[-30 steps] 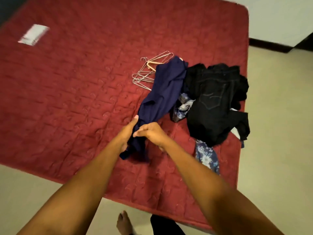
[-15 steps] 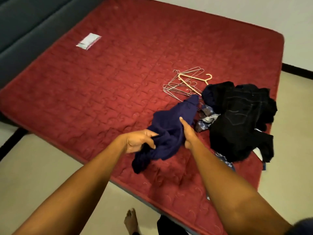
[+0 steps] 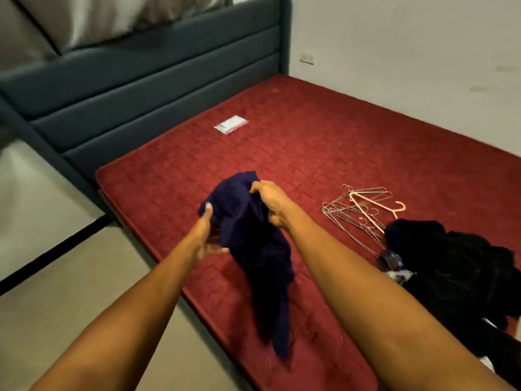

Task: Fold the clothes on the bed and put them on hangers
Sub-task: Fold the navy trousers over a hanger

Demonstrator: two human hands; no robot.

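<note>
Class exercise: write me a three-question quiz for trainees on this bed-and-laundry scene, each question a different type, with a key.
1. True or false: the left hand and right hand both hold the navy garment.
2. The hangers lie: A) on the floor; B) on the red mattress, beside the black clothes pile; C) on the headboard.
3. Fill in: the number of clothes now on a hanger is ___.
Key: 1 true; 2 B; 3 zero.

A home bedroom, red quilted mattress (image 3: 338,153) on a bed with padded dark headboard (image 3: 146,80), plain wall with what may be a socket (image 3: 306,58), loose hangers (image 3: 363,210), heaped clothes (image 3: 456,266), tiled floor (image 3: 70,263)
</note>
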